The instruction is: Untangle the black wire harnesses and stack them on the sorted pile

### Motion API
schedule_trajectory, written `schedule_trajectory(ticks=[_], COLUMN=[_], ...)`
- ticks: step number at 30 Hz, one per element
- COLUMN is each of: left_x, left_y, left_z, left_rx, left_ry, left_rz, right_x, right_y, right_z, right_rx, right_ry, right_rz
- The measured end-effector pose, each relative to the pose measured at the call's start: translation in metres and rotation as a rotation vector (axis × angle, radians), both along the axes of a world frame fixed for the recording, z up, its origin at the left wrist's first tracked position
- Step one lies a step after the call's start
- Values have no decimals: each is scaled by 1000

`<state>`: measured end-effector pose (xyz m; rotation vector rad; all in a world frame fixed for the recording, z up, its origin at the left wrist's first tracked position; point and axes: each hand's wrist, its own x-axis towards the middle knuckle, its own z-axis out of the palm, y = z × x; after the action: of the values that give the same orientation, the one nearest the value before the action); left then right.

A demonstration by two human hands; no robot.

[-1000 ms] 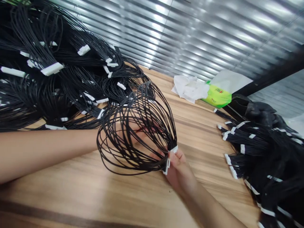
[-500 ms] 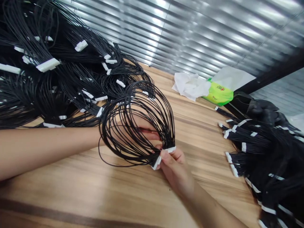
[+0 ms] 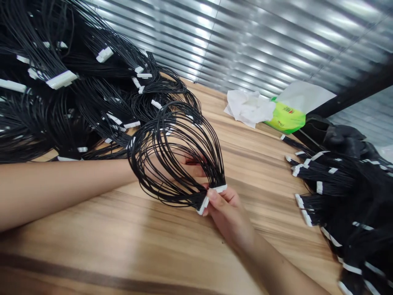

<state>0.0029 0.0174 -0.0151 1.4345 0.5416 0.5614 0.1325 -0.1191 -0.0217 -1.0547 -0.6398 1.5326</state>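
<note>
A looped black wire harness [image 3: 172,164] with white connectors at both ends is held up over the table. My right hand [image 3: 227,209] pinches the two white connectors [image 3: 204,205] side by side, with the thumb on top. Behind the loop, partly covered by its wires, is my left hand [image 3: 192,167]. Its fingers curl around the wires near the connector end; the thumb is hidden.
On the left lies a large pile of black harnesses [image 3: 92,73] with white connectors. More harnesses [image 3: 344,196] lie at the right. A green tissue pack [image 3: 285,116] and crumpled white tissue [image 3: 248,107] rest on the wooden table [image 3: 147,250] near a corrugated metal wall [image 3: 245,45].
The stray wire hanging out at the loop's lower left has drawn in with the others. The loop looks a little tighter. My right hand keeps its pinch on the connectors.
</note>
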Motion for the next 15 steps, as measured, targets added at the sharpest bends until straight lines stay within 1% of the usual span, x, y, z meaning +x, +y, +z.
schedule_trajectory(ticks=[3,5,6,10,15], left_x=[1,1,1,3,3], left_y=[4,6,7,6,2], left_z=[2,1,1,2,1], left_rx=[10,16,18,12,-84], left_ry=[-6,-19,-25,-59,-80], left_rz=[-285,-372,-390,-389,-432], right_x=[-1,-2,-2,-4,-6], right_y=[0,0,-1,-1,-3], right_z=[0,0,0,1,0], right_rx=[-5,-5,1,8,27], right_ry=[-21,-38,-50,-102,-155], right_rz=[15,16,14,-29,-69])
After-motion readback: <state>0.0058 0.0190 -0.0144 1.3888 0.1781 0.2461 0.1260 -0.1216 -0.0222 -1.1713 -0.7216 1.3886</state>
